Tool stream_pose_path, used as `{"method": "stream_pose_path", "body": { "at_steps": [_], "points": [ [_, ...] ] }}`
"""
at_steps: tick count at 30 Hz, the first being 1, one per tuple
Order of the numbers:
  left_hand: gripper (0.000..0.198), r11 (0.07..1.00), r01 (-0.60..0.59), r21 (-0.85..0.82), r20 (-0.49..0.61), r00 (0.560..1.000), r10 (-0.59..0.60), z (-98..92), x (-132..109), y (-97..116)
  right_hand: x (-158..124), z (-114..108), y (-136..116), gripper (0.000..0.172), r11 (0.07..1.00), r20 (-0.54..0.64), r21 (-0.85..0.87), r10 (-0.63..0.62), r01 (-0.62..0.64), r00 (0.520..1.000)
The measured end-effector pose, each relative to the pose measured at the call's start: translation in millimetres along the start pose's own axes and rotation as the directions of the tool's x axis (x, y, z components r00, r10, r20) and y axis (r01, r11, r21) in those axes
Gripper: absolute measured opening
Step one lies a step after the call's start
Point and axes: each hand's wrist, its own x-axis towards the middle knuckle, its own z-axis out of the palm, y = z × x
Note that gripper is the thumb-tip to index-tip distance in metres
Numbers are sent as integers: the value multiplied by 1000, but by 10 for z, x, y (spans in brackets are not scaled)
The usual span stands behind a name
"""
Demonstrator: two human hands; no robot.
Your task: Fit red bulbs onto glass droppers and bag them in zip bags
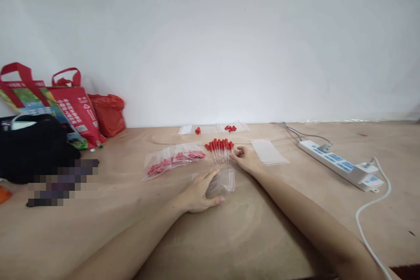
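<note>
Several droppers [220,146] with red bulbs and clear tubes lie side by side in a fan at the middle of the table. At the right end of that row is my right hand [246,159], its fingers curled in a pinch at the tube of the outermost dropper. My left hand [200,192] lies with fingers and thumb spread on a small clear zip bag [226,180], covering its left part. To the left of the droppers, clear bags [160,164] with red bulbs inside overlap each other.
Near the wall lie flat clear bags [210,129] with a few red bulbs [230,128]. An empty-looking clear bag [269,152] is right of my right hand. A white power strip [337,164] with cables stands further right. Shopping bags [77,113] and a black bag [36,148] fill the left.
</note>
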Motion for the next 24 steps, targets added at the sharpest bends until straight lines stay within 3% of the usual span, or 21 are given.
{"method": "stream_pose_path", "body": {
  "at_steps": [7, 18, 24],
  "points": [
    [63, 1000, -12, 17, 23, 1000, 11, 2, -17, -3, 210, 221, -144, 59, 985, -14, -84, 150, -150, 989],
    [60, 999, -26, 48, 29, 999, 25, 18, -9, -21, 264, 175, -51, 42, 981, 27, -123, 158, -153, 987],
    [59, 999, -16, 40, 28, 999, 15, -4, -21, 5, 133, 67, -113, 32, 990, 69, -94, 113, -106, 991]
  ]
}}
